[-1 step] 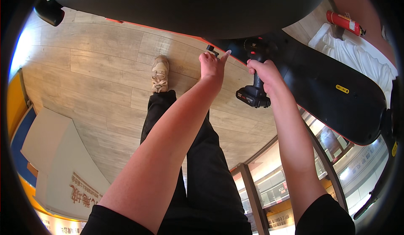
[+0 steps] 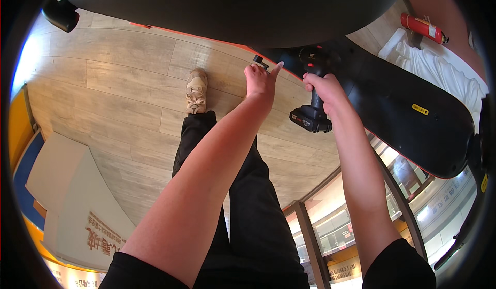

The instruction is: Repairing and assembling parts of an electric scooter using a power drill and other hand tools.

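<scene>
My right hand (image 2: 326, 86) is wrapped round the grip of a black cordless drill (image 2: 313, 114), its battery pack pointing down toward me. The drill's head lies against the dark underside of a long black panel (image 2: 400, 100), where its tip is lost in shadow. To its left, my left hand (image 2: 260, 81) has its fingers curled at a small black fitting (image 2: 258, 59), beside the panel's orange-red edge. The thumb sticks out toward the panel. Most of that fitting is hidden behind the fingers.
A large dark rounded surface (image 2: 227, 10) hangs over the top of the view. At the upper right are a red fire extinguisher (image 2: 423, 28) and white draped material (image 2: 439, 69). A pale display board (image 2: 77, 180) stands at left; glass cases (image 2: 330, 222) at lower right.
</scene>
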The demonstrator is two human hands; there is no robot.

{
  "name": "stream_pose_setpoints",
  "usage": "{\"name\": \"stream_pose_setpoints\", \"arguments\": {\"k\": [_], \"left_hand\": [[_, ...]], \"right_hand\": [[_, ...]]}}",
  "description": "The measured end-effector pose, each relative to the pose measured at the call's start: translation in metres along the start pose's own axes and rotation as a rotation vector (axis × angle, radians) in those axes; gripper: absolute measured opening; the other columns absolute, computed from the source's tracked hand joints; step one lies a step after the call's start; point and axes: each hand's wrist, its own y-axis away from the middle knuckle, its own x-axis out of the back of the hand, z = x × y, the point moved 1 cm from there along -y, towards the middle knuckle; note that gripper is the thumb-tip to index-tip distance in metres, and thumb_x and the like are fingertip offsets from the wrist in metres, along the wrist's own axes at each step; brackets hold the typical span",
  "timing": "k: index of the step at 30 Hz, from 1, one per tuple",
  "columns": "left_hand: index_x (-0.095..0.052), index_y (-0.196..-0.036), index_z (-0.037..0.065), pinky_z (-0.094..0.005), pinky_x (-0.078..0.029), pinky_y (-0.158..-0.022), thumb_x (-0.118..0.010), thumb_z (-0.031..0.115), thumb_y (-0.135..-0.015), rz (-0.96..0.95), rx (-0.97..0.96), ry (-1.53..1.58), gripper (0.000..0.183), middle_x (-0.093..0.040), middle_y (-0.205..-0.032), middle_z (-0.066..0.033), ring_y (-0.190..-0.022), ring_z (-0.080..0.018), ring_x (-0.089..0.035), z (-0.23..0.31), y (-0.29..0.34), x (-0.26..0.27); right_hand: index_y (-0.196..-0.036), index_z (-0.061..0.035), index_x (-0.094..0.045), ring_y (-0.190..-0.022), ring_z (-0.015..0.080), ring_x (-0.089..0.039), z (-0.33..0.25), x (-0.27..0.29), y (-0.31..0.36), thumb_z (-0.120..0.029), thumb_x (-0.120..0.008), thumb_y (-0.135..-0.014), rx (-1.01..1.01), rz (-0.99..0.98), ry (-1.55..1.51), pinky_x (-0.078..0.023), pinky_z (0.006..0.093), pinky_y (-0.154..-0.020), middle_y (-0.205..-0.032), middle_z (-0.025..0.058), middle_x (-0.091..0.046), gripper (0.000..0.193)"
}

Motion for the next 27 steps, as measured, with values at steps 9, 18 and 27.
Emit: {"name": "stream_pose_setpoints", "arguments": {"k": [9,18,27], "left_hand": [[-0.01,-0.165,0.04,-0.0398,-0.033,-0.089,-0.061,0.024,-0.099,-0.021,-0.008,-0.026,0.085,-0.065,-0.119,0.0001,-0.109,-0.0196,-0.054,0.002,-0.002,0.0],[-0.019,-0.164,0.038,-0.038,-0.037,-0.09,-0.062,0.023,-0.096,0.019,-0.032,0.085,0.082,-0.066,-0.119,-0.0029,-0.111,-0.0209,-0.058,-0.002,0.002,0.0],[-0.062,-0.126,0.015,-0.0506,-0.046,-0.097,-0.064,0.025,-0.089,0.154,-0.155,0.554,0.038,-0.066,-0.114,-0.0144,-0.114,-0.0372,-0.059,-0.048,0.094,-0.038]], "right_hand": [[-0.088,-0.0068,-0.068,-0.064,0.0086,-0.051,0.0,0.001,-0.001,-0.018,-0.068,-0.085,0.011,-0.029,0.005,-0.038,0.0282,-0.064,-0.068,-0.0021,-0.06,0.012],[-0.096,-0.0039,-0.069,-0.066,0.0083,-0.051,-0.007,-0.002,0.009,-0.017,-0.07,-0.084,-0.012,-0.027,-0.011,-0.038,0.0278,-0.064,-0.069,-0.002,-0.06,0.018],[-0.089,-0.0056,-0.065,-0.062,0.0086,-0.051,0.034,-0.008,0.083,-0.013,-0.067,-0.079,0.237,0.18,-0.201,-0.039,0.029,-0.06,-0.067,-0.0029,-0.057,0.013]]}}
